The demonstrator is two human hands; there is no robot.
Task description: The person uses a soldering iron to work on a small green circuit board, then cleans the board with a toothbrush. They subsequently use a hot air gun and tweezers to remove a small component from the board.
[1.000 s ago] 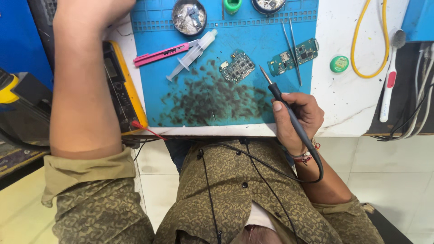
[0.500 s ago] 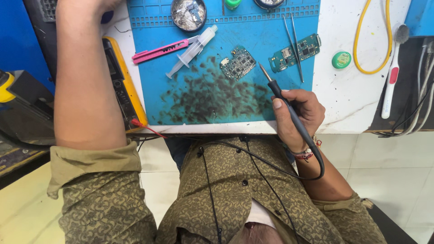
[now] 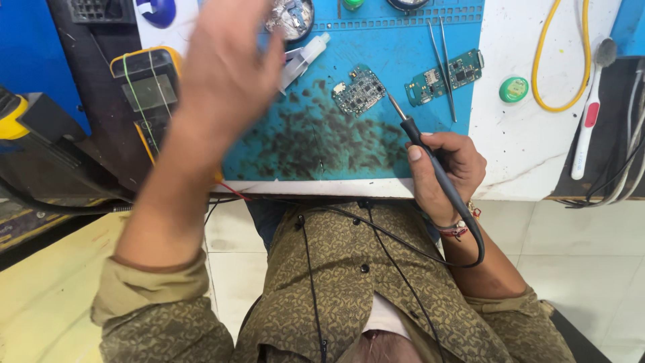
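My right hand [image 3: 447,168] grips a black soldering iron [image 3: 420,138] like a pen. Its metal tip points up-left and ends just beside a small green circuit board [image 3: 359,89] on the stained blue work mat [image 3: 316,144]. My left hand [image 3: 228,67] hovers blurred above the mat's left part, fingers spread and nothing seen in it, partly covering a clear syringe [image 3: 306,55]. A second, longer circuit board [image 3: 445,77] lies to the right, with tweezers [image 3: 443,64] across it.
A yellow multimeter [image 3: 144,87] sits left of the mat. A foil-filled round dish [image 3: 290,17] is at the mat's top. On the white bench to the right lie a green round tin [image 3: 514,89], a yellow cable loop [image 3: 554,64] and a toothbrush [image 3: 589,101].
My left hand has drawn back from the far left of the bench and now sweeps over the mat's left side. The right hand still holds the iron near the board.
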